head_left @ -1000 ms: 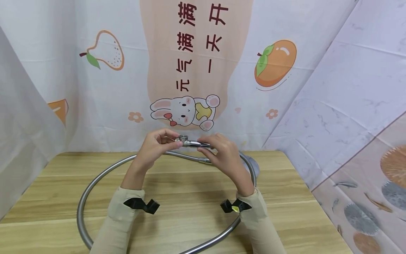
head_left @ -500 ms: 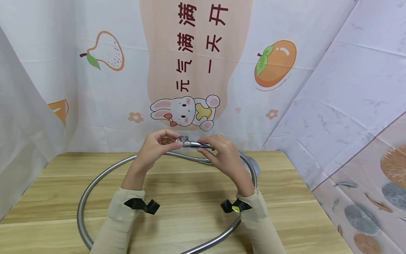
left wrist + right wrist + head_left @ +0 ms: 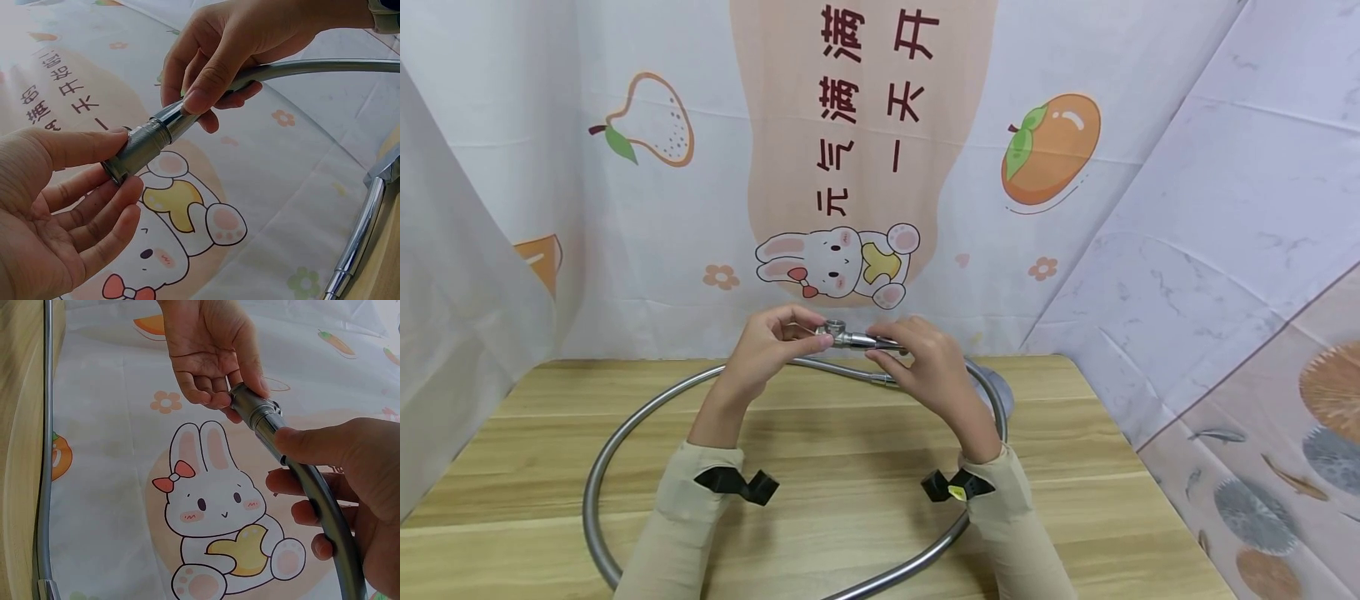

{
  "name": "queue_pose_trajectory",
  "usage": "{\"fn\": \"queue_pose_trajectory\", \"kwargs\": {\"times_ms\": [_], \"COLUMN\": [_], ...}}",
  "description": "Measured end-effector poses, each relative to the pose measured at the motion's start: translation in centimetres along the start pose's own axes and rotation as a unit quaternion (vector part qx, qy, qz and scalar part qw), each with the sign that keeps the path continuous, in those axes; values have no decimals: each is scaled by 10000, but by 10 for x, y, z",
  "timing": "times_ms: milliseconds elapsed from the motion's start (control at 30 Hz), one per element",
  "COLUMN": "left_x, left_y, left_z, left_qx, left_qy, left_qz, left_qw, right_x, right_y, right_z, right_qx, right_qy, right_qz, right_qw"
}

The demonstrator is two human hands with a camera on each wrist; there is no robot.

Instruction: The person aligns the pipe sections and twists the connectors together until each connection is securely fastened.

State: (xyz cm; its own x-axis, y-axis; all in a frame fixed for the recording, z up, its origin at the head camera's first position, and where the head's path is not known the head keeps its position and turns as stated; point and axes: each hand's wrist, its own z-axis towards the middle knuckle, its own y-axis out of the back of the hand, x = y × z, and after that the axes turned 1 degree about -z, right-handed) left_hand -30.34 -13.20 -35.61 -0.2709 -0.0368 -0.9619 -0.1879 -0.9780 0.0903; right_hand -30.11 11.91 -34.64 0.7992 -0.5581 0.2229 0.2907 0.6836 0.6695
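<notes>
In the head view a metal fitting [image 3: 833,331] with a round side opening is held up near the table's far edge. My left hand [image 3: 760,350] pinches its free end between thumb and fingertips. From the right, my right hand [image 3: 936,371] grips the chrome hose end [image 3: 859,340], with the thumb along it in the right wrist view. Fitting and hose end meet in one line, and a ridged ring [image 3: 161,130] shows at the joint in the left wrist view. The flexible metal shower hose [image 3: 334,531] runs back under my right palm, which partly hides it.
The hose [image 3: 591,492] loops widely over the wooden table [image 3: 850,467], passing beneath both forearms. Its other end [image 3: 883,379] lies behind my right hand, near a rounded grey piece [image 3: 1003,392]. A printed curtain [image 3: 662,250] stands right behind the table.
</notes>
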Motion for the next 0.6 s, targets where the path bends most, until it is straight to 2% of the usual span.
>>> {"fn": "queue_pose_trajectory", "kwargs": {"times_ms": [367, 600], "left_x": [0, 0], "left_y": [0, 0], "left_z": [0, -1], "left_qx": [-5, 7], "left_qy": [60, -47], "left_qz": [39, 115], "left_qw": [10000, 9999], "right_x": [1, 0], "right_y": [0, -1], "right_z": [1, 0], "right_qx": [61, 67], "right_qy": [-32, 36], "right_qz": [-8, -41], "right_qw": [10000, 10000]}}
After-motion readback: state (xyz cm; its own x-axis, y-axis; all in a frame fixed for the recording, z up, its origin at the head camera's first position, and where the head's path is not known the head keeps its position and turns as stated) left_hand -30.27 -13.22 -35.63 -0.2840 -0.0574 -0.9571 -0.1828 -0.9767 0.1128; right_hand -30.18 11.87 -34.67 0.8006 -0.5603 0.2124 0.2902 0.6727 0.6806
